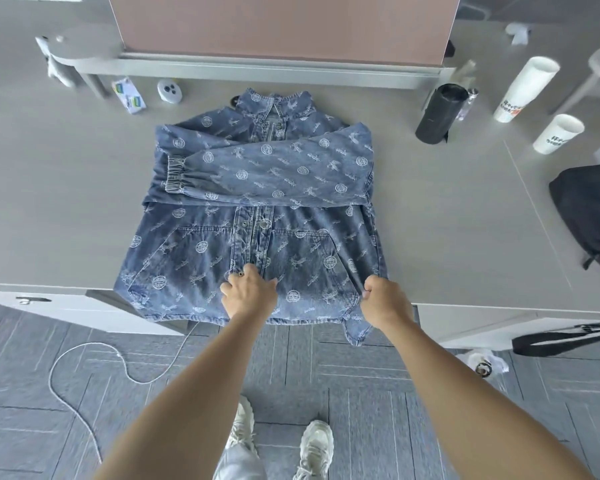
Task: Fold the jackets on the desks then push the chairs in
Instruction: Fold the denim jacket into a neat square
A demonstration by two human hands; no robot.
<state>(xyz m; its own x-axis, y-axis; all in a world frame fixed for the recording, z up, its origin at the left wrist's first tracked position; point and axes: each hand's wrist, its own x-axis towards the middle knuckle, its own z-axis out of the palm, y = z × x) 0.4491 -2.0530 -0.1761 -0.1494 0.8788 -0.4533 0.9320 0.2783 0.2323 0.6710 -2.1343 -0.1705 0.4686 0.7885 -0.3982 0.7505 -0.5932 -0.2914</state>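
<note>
left hand [250, 294] is gripping the front, right hand [383, 301] pinching the side edge, of the blue patterned denim jacket [264, 174] lying sleeves-crossed on the grey desk [66, 202]; folding step in hand, hem likely needing lifting towards collar next.

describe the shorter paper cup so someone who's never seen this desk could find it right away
On the grey desk, look right of the denim jacket, past the black roll. Two white paper cups with printed lettering stand there; the shorter paper cup is the one nearer the desk's front edge, clearly lower than the tall cup behind it.
</note>
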